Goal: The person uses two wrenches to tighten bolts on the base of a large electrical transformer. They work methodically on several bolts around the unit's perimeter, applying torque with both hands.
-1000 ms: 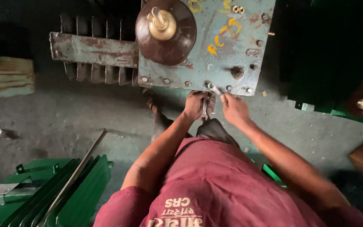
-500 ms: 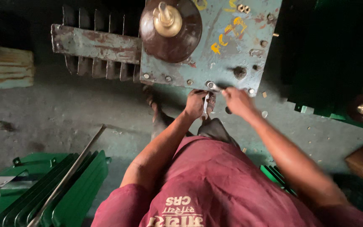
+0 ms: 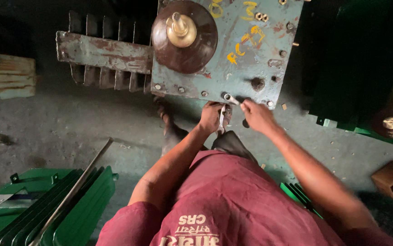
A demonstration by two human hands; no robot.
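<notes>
- A green finned casing point(image 3: 46, 205) lies at the floor's point(image 3: 59, 123) lower left, a metal rod point(image 3: 75, 187) leaning across it.
- A rusty finned radiator point(image 3: 105, 52) juts from the left edge of the grey-green cover point(image 3: 251, 68).
- A brown insulator point(image 3: 185, 38) with a brass stud sits at the cover's upper left.
- The left hand point(image 3: 211, 117) is just below the cover's near edge, fingers closed around a spanner point(image 3: 223, 119) that hangs downward.
- A second spanner point(image 3: 231, 98) sits on a bolt at the near edge; the right hand point(image 3: 256, 115) grips its handle, fingers curled.
- Another insulator point(image 3: 392, 123) rests far right.
</notes>
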